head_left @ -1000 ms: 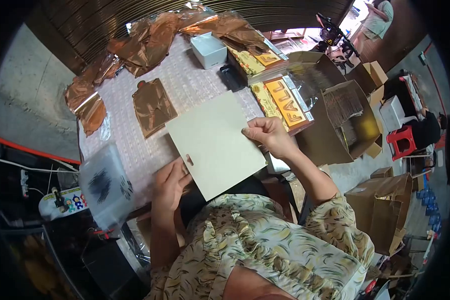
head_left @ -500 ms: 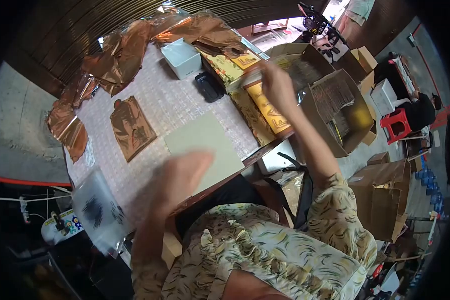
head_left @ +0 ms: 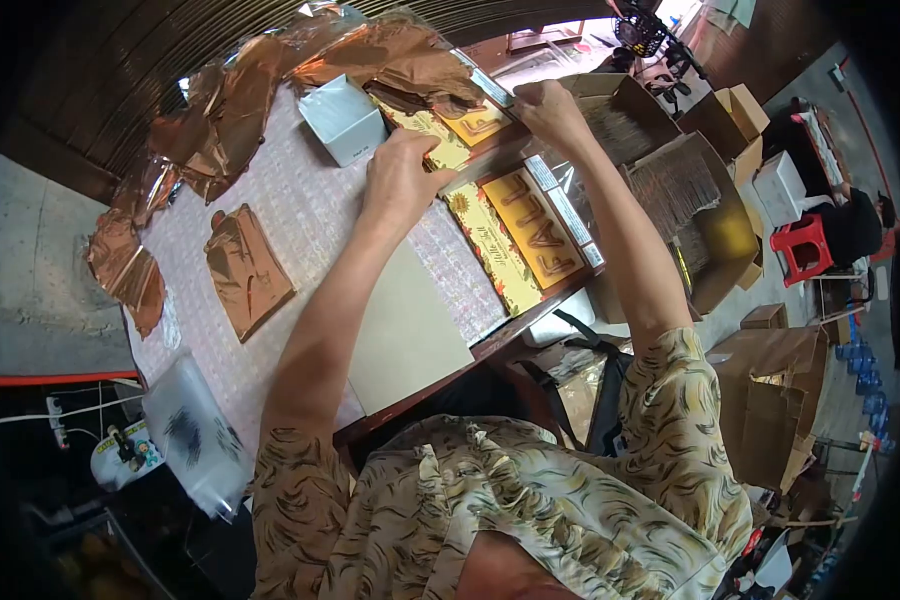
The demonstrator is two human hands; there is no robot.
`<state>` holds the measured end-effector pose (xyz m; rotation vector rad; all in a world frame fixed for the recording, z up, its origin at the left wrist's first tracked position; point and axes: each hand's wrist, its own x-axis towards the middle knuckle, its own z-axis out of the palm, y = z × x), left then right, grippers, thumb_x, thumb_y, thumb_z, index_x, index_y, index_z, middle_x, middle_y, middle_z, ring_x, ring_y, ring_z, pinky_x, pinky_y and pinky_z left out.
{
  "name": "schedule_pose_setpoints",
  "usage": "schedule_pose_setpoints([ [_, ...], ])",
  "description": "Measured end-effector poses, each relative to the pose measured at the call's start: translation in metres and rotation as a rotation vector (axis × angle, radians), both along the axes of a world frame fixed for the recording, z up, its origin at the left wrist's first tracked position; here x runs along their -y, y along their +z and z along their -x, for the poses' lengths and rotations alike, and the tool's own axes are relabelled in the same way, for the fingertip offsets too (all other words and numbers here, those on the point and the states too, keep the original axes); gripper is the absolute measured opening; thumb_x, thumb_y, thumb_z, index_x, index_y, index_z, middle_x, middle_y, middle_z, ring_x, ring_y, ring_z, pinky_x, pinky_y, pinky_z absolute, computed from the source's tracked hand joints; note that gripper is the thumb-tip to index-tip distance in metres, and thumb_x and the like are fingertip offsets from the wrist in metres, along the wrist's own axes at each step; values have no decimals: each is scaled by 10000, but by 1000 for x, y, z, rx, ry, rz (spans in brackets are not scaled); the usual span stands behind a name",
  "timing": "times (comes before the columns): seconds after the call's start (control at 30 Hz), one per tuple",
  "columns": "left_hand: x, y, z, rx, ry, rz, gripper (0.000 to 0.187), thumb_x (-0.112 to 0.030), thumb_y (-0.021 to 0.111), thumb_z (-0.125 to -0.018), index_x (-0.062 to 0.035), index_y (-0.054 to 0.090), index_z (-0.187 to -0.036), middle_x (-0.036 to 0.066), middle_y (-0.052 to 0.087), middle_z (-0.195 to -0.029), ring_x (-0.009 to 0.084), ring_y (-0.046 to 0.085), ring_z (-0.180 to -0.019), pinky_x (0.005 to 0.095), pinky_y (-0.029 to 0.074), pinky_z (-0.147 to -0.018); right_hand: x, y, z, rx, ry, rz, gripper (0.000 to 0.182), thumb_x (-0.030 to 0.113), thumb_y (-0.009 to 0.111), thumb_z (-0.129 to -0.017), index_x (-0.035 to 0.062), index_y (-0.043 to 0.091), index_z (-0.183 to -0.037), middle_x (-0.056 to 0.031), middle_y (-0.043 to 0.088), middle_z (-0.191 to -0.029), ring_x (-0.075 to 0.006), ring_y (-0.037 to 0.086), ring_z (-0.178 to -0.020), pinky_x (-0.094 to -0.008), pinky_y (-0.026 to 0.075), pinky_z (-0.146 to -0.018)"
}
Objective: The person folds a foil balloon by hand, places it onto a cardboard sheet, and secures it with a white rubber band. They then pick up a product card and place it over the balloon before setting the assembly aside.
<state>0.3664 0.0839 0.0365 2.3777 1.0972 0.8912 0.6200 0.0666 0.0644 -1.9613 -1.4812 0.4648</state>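
My left hand is closed at the lower left corner of a printed card in yellow and orange. My right hand, fingers curled, is at the card's right edge; the exact contact is partly hidden. A shaded strip runs along the card's near edge. Closer to me lies a second printed card reading "FALL", with a leaf border. A plain beige board rests on the table in front of me, below my left forearm.
Crumpled copper foil lines the table's far and left sides. A folded copper foil piece lies left of my forearm. A white box stands beyond my left hand. Open cardboard boxes stand to the right, with a red stool beyond.
My left hand has moved from over the beige board up to the far printed card. My right hand has shifted slightly away from me. The near card is now uncovered; the black tray is hidden.
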Motion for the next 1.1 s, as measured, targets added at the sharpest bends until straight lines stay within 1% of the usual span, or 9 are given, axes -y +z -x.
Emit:
schedule_pose_setpoints([
  [0.13, -10, -3, 1, -10, -40, -95, 382, -161, 872, -723, 15, 758, -1043, 177, 734, -1005, 297, 715, -842, 367, 565, -788, 1, -1, -1, -54, -1, -56, 359, 182, 649, -931, -69, 695, -1182, -233, 747, -1076, -293, 738, -942, -402, 572, -839],
  [0.2, -15, -3, 3, -30, -56, -56, 354, -160, 866, -729, 19, 763, -1017, 183, 735, -965, 295, 717, -811, 365, 567, -757, -3, -3, -3, -40, 2, -62, 351, 203, 674, -940, -65, 706, -1164, -202, 758, -1023, -233, 721, -790, -381, 578, -683],
  [0.3, -18, 1, 2, -68, -67, -32, 315, -166, 858, -737, 24, 770, -972, 194, 735, -885, 296, 724, -754, 365, 570, -707, -7, -1, -5, -89, -11, -7, 362, 218, 692, -942, -81, 707, -1145, -198, 757, -1008, -198, 693, -705, -359, 557, -580],
  [0.43, -16, 8, 0, -182, -54, -39, 292, -175, 837, -744, 24, 774, -948, 210, 738, -831, 305, 737, -717, 366, 574, -684, -4, 6, -2, -81, -55, 15, 389, 236, 701, -942, -105, 701, -1129, -215, 754, -1007, -223, 716, -776, -372, 572, -643],
  [0.6, -19, 14, 3, -161, -103, -21, 254, -172, 790, -774, 31, 770, -925, 228, 721, -796, 327, 729, -688, 368, 572, -668, -3, 10, -3, -78, -45, -43, 398, 239, 704, -936, -109, 705, -1128, -217, 758, -1009, -256, 731, -914, -379, 559, -824],
  [0.87, -21, 17, 5, -191, -184, 29, 164, -124, 678, -842, 24, 748, -862, 237, 692, -774, 350, 718, -699, 416, 553, -649, -22, -11, -23, -168, -8, -162, 306, 217, 702, -933, -52, 750, -1072, -167, 764, -906, -197, 697, -794, -340, 535, -750],
  [0.97, -22, 2, 3, -247, -265, -244, 119, -80, 669, -781, 34, 704, -779, 239, 692, -797, 389, 706, -706, 444, 587, -681, -28, -19, -33, -271, -11, -144, 286, 226, 709, -933, -28, 765, -1052, -119, 753, -858, -148, 651, -736, -322, 513, -696],
  [1.03, -21, -3, 3, -481, -297, -585, 68, -46, 631, -799, 19, 638, -778, 198, 679, -787, 330, 721, -658, 390, 599, -596, -30, -22, -37, -320, 0, -121, 309, 241, 712, -947, -43, 762, -1058, -88, 742, -854, -104, 616, -731, -294, 495, -664],
  [1.1, -20, 0, 2, -464, -273, -646, 71, -70, 626, -849, -10, 609, -816, 151, 648, -762, 295, 706, -636, 371, 585, -555, -30, -25, -40, -328, -29, -105, 380, 335, 738, -940, -29, 746, -1048, -78, 729, -842, -125, 635, -710, -305, 512, -651],
])
